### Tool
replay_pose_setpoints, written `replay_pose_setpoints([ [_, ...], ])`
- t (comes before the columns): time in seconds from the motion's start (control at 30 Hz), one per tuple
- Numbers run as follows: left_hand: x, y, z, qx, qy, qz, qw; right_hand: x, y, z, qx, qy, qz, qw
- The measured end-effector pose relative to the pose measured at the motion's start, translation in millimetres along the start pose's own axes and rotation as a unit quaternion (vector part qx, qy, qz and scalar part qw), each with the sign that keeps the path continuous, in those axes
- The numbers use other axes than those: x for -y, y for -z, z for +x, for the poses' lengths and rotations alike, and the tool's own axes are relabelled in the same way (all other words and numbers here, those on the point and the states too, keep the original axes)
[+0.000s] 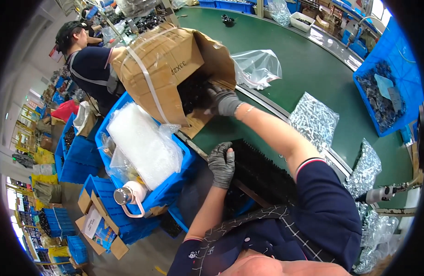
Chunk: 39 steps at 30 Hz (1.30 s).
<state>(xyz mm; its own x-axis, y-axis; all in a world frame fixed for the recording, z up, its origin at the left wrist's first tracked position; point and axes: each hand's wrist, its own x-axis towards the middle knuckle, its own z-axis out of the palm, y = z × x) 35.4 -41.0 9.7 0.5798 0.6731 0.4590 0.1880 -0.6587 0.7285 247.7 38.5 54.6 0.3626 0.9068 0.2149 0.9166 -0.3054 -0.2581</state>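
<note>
Both of the person's hands wear grey knit gloves. The right hand, near the middle of the frame, reaches into the open mouth of a large brown carton, its fingers bent among the dark contents; whether it grips any of them cannot be told. The carton sits tilted in the upper centre, with 1 white strap around it. The left hand is below the right, fingers close together and slightly bent, the thumb at their right side; no object shows in it, but its palm side is hidden. Just right of it lies a black item with a toothed edge.

Behind the carton, a green work surface spans the upper right and bears 1 clear plastic bag and 1 bag of silvery parts. A blue crate of dark parts stands tilted at the right edge. Left of centre, a blue bin holds white wrapped sheets and a pale bottle. A co-worker in a dark cap stands in the upper left.
</note>
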Motion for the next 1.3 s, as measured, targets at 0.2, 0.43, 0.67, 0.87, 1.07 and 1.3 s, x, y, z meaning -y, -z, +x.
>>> replay_pose_setpoints([
  [0.2, 15.6, -7.5, -3.2, -0.004, 0.043, 0.009, 0.999, 33.6, -34.4, 40.6, -0.026, 0.014, -0.067, 0.997],
  [0.43, -0.5, -0.2, -0.2, -0.012, 0.036, -0.014, 0.999, -30.4, -47.6, 1.3, -0.019, 0.161, -0.135, 0.977],
  [0.67, 11.5, 1.4, -7.3, -0.027, 0.034, -0.012, 0.999, -39.5, -6.9, -45.5, -0.032, 0.282, -0.112, 0.952],
  [0.87, 3.9, 0.5, -3.4, -0.095, -0.001, 0.020, 0.995, -42.3, 20.3, -48.6, 0.081, 0.133, 0.168, 0.973],
  [1.07, -25.0, 9.7, 12.1, -0.226, -0.035, 0.108, 0.968, -37.0, 57.9, -77.8, 0.214, 0.209, 0.228, 0.927],
  [1.3, 2.4, 8.0, -0.5, 0.035, 0.016, 0.029, 0.999, -34.1, 26.5, -55.9, -0.033, 0.194, -0.029, 0.980],
])
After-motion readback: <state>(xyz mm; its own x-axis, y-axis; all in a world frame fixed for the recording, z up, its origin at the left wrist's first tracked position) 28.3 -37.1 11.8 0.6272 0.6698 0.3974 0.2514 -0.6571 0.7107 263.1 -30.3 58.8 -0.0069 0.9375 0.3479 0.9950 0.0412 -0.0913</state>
